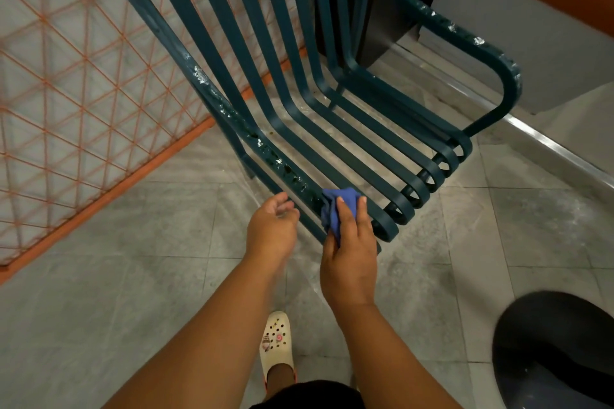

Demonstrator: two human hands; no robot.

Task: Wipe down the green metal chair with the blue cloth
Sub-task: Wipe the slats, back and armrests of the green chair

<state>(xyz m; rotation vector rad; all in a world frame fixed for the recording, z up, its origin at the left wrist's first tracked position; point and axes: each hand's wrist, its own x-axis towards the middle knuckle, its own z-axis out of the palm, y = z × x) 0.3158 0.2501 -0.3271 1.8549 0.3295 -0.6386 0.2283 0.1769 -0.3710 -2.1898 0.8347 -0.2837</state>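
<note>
The green metal chair (332, 116) fills the upper middle of the head view, its slats curving from backrest to seat and curling at the front edge. Its left outer bar carries chipped paint and dark spots. My right hand (349, 256) presses the bunched blue cloth (335, 206) onto the front end of that left bar. My left hand (270, 229) hovers just left of the same bar, fingers loosely spread and holding nothing.
An orange wire-mesh panel (83, 93) leans on the left. A grey wall and metal floor strip (548, 139) run along the right. A dark round object (558, 349) sits at bottom right. My white clog (277, 345) stands on the grey tiled floor.
</note>
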